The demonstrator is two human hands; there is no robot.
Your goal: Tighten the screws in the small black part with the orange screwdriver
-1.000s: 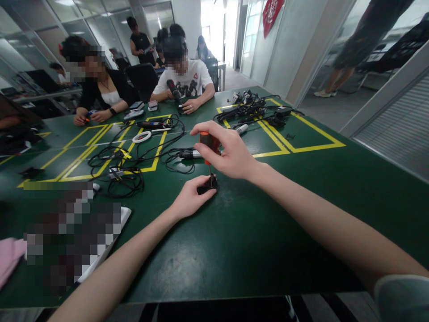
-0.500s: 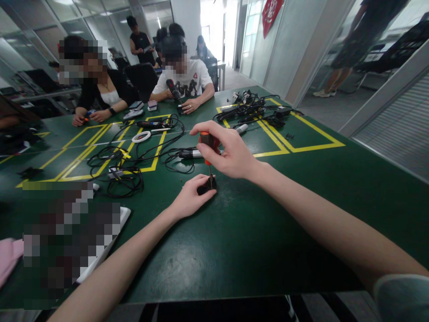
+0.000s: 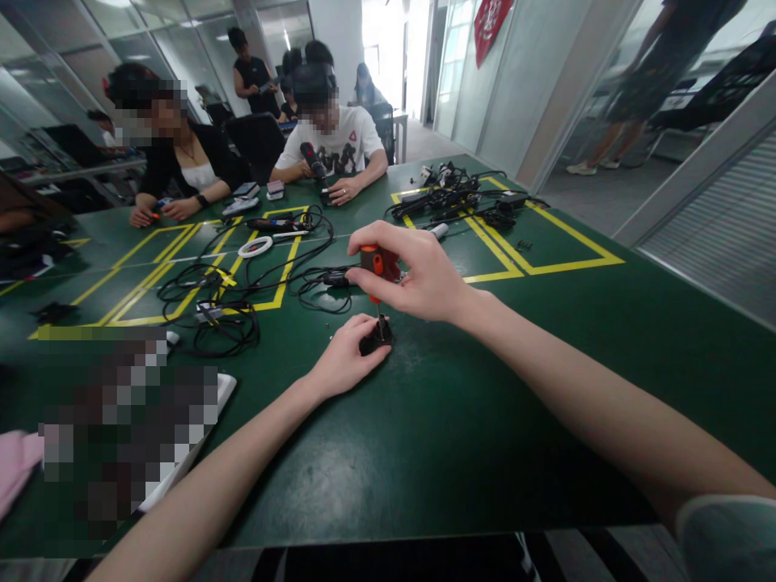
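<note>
My right hand (image 3: 418, 271) is closed around the orange and black handle of a screwdriver (image 3: 377, 263), held upright. Its thin metal shaft points down into a small black part (image 3: 383, 333) on the green table. My left hand (image 3: 348, 356) pinches that part between thumb and fingers, resting on the tabletop. The fingers cover much of the part, so its exact kind is unclear. The screwdriver tip is hidden inside it.
Tangled black cables (image 3: 212, 307) lie left of my hands, beside a white ring (image 3: 255, 246). More cables and plugs (image 3: 449, 194) are heaped at the back right. Small dark screws (image 3: 525, 245) lie within yellow tape. Two people work across the green table (image 3: 485, 436).
The screwdriver handle has turned, showing more orange, and my right fingers have shifted their grip on it. My left hand and the black part stay nearly in place.
</note>
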